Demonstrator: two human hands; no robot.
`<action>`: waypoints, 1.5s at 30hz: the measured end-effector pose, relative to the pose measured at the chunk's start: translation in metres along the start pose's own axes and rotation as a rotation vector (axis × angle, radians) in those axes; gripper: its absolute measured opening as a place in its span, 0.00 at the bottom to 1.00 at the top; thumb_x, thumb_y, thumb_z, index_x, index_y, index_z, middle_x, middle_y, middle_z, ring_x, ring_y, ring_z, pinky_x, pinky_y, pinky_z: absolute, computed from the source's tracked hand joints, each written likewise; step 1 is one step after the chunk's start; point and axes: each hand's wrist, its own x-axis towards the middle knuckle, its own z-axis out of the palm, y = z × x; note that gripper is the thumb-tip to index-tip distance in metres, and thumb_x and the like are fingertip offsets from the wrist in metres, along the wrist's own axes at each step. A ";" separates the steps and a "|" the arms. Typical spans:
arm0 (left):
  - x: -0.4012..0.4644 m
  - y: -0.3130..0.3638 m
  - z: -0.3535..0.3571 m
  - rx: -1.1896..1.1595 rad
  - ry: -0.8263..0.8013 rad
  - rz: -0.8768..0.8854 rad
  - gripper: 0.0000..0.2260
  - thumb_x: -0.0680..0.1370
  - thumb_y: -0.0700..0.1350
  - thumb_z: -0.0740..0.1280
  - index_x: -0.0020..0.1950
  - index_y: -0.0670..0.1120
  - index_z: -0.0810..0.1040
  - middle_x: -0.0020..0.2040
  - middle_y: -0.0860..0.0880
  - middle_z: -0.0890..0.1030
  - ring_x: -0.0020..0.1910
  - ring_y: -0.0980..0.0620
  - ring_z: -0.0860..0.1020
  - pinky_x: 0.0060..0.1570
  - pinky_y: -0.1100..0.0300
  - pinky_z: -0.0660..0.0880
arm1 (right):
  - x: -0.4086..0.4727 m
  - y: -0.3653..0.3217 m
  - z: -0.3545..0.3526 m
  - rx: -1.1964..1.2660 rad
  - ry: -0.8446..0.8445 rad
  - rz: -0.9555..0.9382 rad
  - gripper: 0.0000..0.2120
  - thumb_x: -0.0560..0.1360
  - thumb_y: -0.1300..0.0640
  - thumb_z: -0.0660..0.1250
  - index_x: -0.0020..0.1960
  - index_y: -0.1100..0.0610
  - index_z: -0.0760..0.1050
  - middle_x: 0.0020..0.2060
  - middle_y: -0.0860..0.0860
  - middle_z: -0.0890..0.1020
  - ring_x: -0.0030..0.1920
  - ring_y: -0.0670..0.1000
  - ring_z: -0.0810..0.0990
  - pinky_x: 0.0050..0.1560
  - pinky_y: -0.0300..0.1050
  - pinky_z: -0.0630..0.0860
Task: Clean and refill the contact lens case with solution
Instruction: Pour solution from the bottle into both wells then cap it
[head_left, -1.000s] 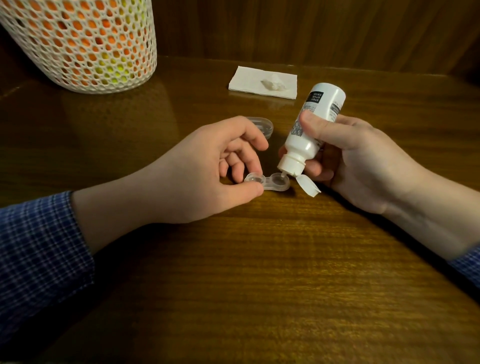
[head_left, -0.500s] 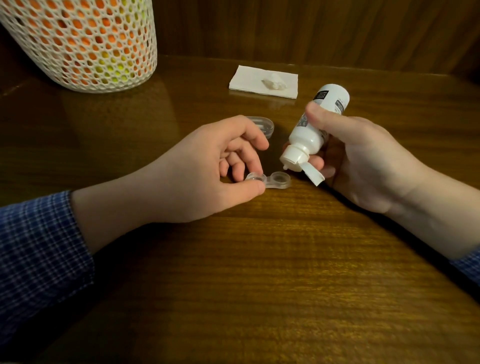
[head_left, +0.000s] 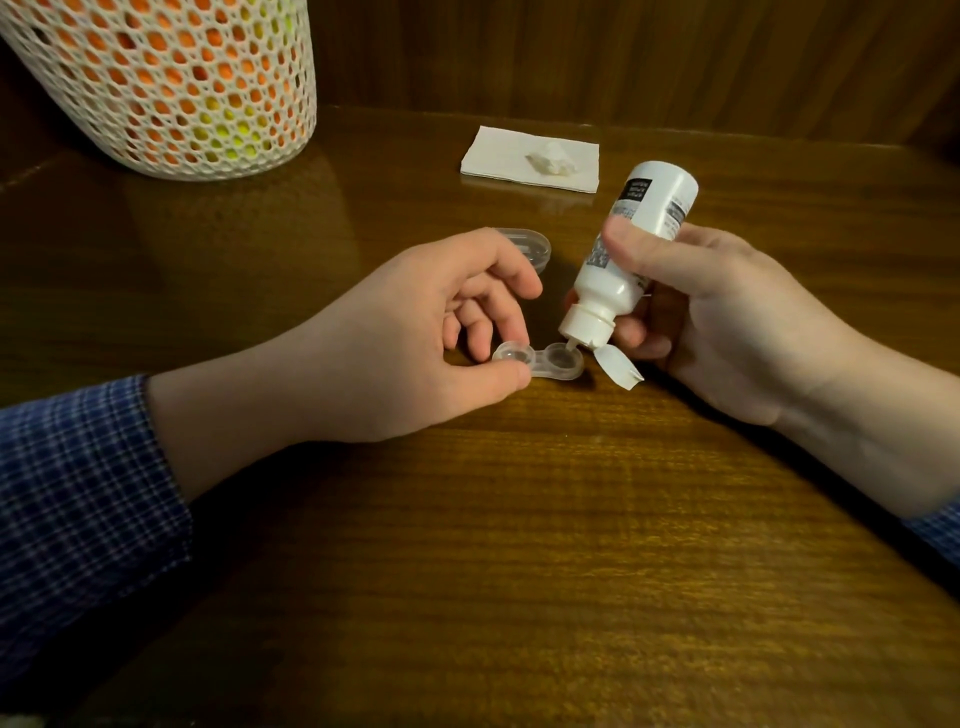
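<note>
While the left hand is pinching the left well of the clear contact lens case between thumb and fingertips, the case is lying flat on the wooden bench, near its middle. Both wells are sitting uncovered, and the right one is pointing toward the other hand. The right hand is gripping a white solution bottle, with the thumb pressing across its label and the fingers curling behind it. That bottle is tilting nozzle-down, its tip hanging just over the rim of the right well; whether it is touching the well cannot be told. Its flip cap is dangling open beside the nozzle, just to the right of the case. Behind the left hand, a clear plastic lid is resting on the bench, partly hidden by the fingers. Farther back, a folded white napkin is lying flat with a small crumpled white scrap on it. At the far left corner, a white mesh basket is standing, showing orange and yellow through its holes.
</note>
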 end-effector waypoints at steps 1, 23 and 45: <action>0.000 0.000 0.000 0.003 0.000 0.002 0.21 0.73 0.44 0.78 0.63 0.51 0.76 0.48 0.55 0.84 0.42 0.52 0.82 0.39 0.59 0.80 | 0.000 0.000 0.000 -0.003 0.003 0.000 0.10 0.76 0.49 0.68 0.50 0.56 0.75 0.42 0.56 0.79 0.29 0.45 0.72 0.28 0.37 0.64; 0.000 0.001 -0.001 0.016 0.006 -0.004 0.21 0.73 0.47 0.76 0.64 0.51 0.75 0.48 0.56 0.84 0.43 0.52 0.83 0.40 0.59 0.80 | 0.002 0.001 -0.003 0.056 -0.001 0.027 0.11 0.77 0.49 0.69 0.51 0.57 0.75 0.39 0.53 0.83 0.28 0.44 0.73 0.28 0.35 0.67; 0.000 0.001 0.000 0.025 0.004 -0.003 0.21 0.73 0.45 0.77 0.63 0.52 0.75 0.48 0.56 0.84 0.42 0.53 0.82 0.40 0.60 0.80 | 0.000 0.000 -0.001 0.020 0.015 0.020 0.10 0.78 0.50 0.69 0.51 0.57 0.76 0.45 0.60 0.78 0.29 0.45 0.73 0.29 0.37 0.66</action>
